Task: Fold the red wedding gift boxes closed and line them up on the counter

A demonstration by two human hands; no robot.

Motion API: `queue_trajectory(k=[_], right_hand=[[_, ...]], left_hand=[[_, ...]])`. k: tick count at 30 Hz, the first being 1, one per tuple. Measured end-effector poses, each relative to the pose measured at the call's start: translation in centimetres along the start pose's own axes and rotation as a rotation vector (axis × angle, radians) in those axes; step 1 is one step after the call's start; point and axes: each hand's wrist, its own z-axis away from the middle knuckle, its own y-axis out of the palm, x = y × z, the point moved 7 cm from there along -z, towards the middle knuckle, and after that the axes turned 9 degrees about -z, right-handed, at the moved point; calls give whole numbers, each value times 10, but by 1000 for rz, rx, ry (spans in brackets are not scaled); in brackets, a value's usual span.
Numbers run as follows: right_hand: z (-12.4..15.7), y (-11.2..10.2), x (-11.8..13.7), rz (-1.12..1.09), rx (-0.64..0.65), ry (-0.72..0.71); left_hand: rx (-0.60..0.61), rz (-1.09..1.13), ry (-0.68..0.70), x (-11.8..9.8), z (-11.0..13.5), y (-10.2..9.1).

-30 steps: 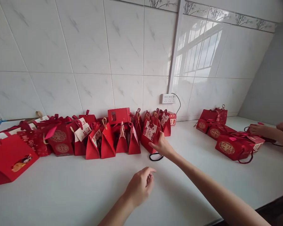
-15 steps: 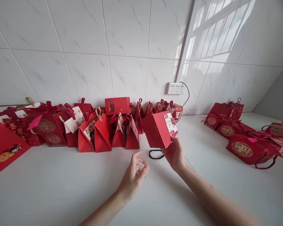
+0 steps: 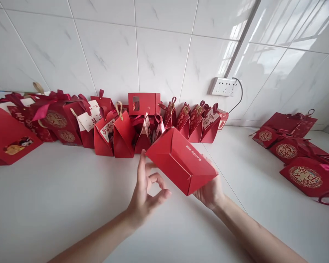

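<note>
A red gift box (image 3: 181,160) is held tilted above the white counter, its folded underside facing me and small pale print on one face. My right hand (image 3: 210,190) grips it from behind and below; most of those fingers are hidden by the box. My left hand (image 3: 146,190) is beside the box's left corner with fingers spread and curved, the index fingertip close to or touching that corner; I cannot tell which. Behind the box, a row of red gift boxes (image 3: 123,137) stands along the wall, partly covered by the one I hold.
A white power strip (image 3: 224,87) with a dark cable is on the tiled wall. More red boxes with round gold emblems (image 3: 305,177) lie on the right of the counter (image 3: 98,204). At the far left lies a larger red box (image 3: 11,140) with a picture window.
The held box has turned so its underside faces me and has come nearer. My left hand has moved toward its left corner, fingers spreading. The view has tilted down and shifted left.
</note>
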Motion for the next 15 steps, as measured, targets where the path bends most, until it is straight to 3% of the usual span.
queue_trajectory(k=[3, 7, 15], right_hand=[[2, 6, -5, 19, 61, 44], [2, 8, -4, 74, 107, 18], [5, 3, 4, 171, -4, -53]], left_hand=[[-25, 14, 78, -7, -3, -4], [-59, 7, 38, -5, -4, -6], [-7, -25, 49, -7, -2, -1]])
